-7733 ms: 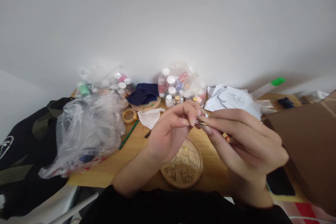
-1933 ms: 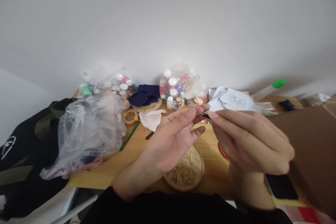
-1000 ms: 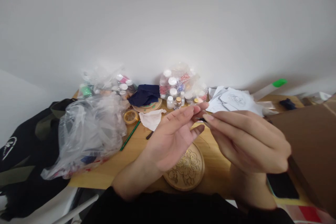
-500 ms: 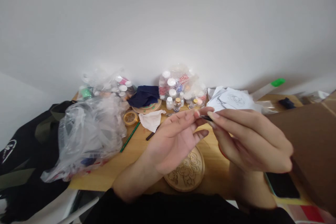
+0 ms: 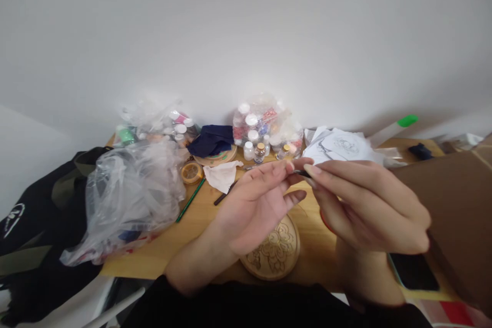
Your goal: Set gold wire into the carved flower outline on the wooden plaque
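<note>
Both hands are raised above the wooden table (image 5: pixel 192 225), fingertips meeting. My left hand (image 5: pixel 255 207) is palm up with its fingers stretched out; its thumb and forefinger tips touch a small dark thing (image 5: pixel 302 172). My right hand (image 5: pixel 367 207) pinches that same thin dark thing between thumb and forefinger, the other fingers curled. What the thing is I cannot make out. Below the hands lies a round carved wooden disc (image 5: pixel 274 253), partly hidden by my left palm.
A crumpled clear plastic bag (image 5: pixel 128 195) lies left. Bags of small jars (image 5: pixel 261 123) stand at the back with a dark blue cloth (image 5: pixel 211 138), white tissue (image 5: pixel 221 174), tape roll (image 5: pixel 191 172), green pencil (image 5: pixel 189 200) and drawn papers (image 5: pixel 340 146). A brown cardboard box (image 5: pixel 453 215) and black phone (image 5: pixel 413 271) sit right.
Over the last seconds my left hand has opened from a pinch to a flat palm. In the last half second the hands have barely moved.
</note>
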Demonstrator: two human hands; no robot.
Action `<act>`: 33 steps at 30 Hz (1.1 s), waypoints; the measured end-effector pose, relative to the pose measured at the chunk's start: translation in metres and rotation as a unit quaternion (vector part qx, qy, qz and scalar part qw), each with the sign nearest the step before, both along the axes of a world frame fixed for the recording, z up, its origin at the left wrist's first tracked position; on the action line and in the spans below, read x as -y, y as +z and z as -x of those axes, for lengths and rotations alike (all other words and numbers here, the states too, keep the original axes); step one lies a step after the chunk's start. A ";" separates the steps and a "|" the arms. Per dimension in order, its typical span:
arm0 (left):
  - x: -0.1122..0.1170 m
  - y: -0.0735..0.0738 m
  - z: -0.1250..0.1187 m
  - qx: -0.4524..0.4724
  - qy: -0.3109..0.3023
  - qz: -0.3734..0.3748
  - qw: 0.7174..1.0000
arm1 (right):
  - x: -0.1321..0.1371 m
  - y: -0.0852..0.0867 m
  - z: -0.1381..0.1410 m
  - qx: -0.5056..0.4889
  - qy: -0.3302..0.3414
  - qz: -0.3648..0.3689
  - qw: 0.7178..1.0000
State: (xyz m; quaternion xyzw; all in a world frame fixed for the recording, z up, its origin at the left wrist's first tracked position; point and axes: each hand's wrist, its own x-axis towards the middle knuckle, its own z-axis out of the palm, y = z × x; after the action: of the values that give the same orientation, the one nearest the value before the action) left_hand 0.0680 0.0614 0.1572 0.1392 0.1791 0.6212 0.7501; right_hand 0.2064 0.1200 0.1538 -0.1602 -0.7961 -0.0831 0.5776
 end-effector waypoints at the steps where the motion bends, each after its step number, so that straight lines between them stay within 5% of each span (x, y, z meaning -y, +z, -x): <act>1: 0.000 0.000 0.000 0.003 0.001 0.001 1.000 | 0.000 0.000 0.000 0.000 0.002 -0.001 1.000; 33: 0.001 -0.001 0.001 0.033 -0.023 0.002 0.999 | 0.000 0.003 -0.002 0.020 0.033 0.005 0.999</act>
State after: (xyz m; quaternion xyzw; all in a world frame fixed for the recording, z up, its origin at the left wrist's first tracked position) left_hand 0.0670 0.0607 0.1560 0.1206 0.1522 0.6080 0.7698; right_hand 0.2085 0.1200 0.1571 -0.1349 -0.8129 -0.0627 0.5631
